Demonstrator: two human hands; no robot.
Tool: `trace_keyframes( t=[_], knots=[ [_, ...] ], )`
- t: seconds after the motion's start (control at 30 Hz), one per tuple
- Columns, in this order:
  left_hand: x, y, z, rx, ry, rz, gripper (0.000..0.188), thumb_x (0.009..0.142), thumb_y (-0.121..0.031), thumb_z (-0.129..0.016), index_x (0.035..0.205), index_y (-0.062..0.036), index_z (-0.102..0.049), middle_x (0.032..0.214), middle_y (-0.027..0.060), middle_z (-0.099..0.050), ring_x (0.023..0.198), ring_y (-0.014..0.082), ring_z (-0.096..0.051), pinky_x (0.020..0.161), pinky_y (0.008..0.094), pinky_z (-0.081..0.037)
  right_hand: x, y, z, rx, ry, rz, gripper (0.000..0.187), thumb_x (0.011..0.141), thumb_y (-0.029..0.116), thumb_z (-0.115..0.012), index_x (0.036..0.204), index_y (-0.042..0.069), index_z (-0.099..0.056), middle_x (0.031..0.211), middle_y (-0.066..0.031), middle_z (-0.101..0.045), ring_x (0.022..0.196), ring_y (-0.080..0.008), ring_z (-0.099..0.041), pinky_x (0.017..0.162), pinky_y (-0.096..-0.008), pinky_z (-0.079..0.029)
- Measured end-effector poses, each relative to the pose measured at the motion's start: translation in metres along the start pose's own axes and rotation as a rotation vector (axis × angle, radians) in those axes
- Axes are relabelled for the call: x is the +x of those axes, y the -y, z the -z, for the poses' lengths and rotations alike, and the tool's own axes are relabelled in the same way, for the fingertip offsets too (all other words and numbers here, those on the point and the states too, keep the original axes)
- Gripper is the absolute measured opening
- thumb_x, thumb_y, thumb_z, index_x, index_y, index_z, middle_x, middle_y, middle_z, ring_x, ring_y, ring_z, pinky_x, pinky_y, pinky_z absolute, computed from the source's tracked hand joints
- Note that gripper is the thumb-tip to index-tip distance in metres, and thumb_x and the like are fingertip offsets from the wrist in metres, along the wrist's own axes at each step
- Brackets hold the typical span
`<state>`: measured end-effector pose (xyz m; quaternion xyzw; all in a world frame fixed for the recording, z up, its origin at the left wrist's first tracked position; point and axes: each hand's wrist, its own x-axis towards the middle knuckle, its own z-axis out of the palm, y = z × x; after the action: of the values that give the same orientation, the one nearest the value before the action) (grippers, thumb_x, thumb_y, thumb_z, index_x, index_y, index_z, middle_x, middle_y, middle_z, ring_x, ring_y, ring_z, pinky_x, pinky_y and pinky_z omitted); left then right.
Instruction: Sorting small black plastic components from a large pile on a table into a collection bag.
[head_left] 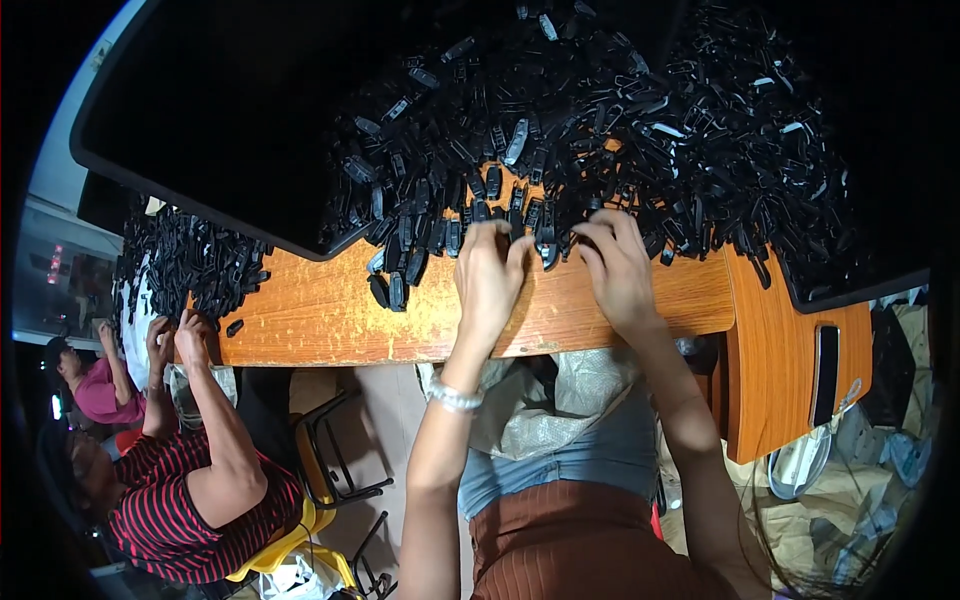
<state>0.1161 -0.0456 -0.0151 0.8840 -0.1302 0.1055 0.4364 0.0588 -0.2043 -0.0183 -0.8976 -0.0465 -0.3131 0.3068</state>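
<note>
A large heap of small, dark, elongated plastic pieces (pixel 620 110) spreads over the wooden table; they look like clips or buckle parts, but their exact kind is unclear. My left hand (pixel 488 275) is at the near edge of this heap, fingers bent over several pieces, thumb held apart. Just right of it, my right hand (pixel 620 265) has its fingers curved toward the left and its thumb separate, with no piece visible in it. Between the two hands lies one shiny dark piece (pixel 548 252). The fingertips of both hands are partly hidden or slightly blurred.
Black panels (pixel 210 120) flank the heap. The wooden table (pixel 690 295) has its front edge before my lap. At left, a person in a striped shirt (pixel 200 510) handles a second dark pile (pixel 190 260); another person sits beyond. A folding chair (pixel 335 450) stands between us.
</note>
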Motion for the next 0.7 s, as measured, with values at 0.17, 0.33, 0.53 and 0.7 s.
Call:
trace_keyframes(
  t=[0.17,0.33,0.53,0.7],
  knots=[
    [0.018,-0.006,-0.009,0.131,-0.008,0.066,0.022,0.073,-0.013,-0.072,0.081,0.0029,-0.059,0.078,0.0204,-0.062,0.066,0.0352,-0.061,0.059,0.0393,-0.047,0.008,-0.011,-0.006,-0.183,0.112,0.048,0.019,0.073,0.002,-0.065,0.090,0.002,-0.057,0.107,-0.0128,-0.050,0.103,-0.0289,-0.047,0.084,-0.0382,-0.036],
    [0.017,-0.001,-0.006,0.211,0.049,0.013,0.020,0.071,-0.009,-0.072,0.077,0.0038,-0.059,0.076,0.0190,-0.060,0.064,0.0327,-0.060,0.059,0.0394,-0.046,-0.004,0.001,0.001,-0.074,-0.004,0.075,0.018,0.075,0.002,-0.065,0.090,0.002,-0.057,0.101,-0.0129,-0.056,0.096,-0.0281,-0.052,0.082,-0.0363,-0.039],
    [-0.026,-0.001,0.013,-0.334,0.092,0.009,0.013,0.075,-0.003,-0.071,0.076,0.0007,-0.058,0.067,0.0020,-0.050,0.055,0.0091,-0.042,0.049,0.0233,-0.035,-0.010,0.024,0.025,0.406,0.129,-0.338,0.025,0.080,0.000,-0.058,0.105,-0.003,-0.058,0.094,-0.0127,-0.058,0.079,-0.0192,-0.056,0.069,-0.0276,-0.045],
    [-0.053,-0.023,0.027,-0.831,0.210,0.198,0.017,0.081,0.007,-0.061,0.097,0.0034,-0.055,0.071,0.0026,-0.056,0.059,0.0057,-0.052,0.051,0.0182,-0.042,-0.012,0.026,0.032,0.588,0.313,-0.241,0.027,0.083,0.003,-0.055,0.109,-0.003,-0.058,0.089,-0.0104,-0.057,0.073,-0.0166,-0.055,0.067,-0.0270,-0.045]
  ],
)
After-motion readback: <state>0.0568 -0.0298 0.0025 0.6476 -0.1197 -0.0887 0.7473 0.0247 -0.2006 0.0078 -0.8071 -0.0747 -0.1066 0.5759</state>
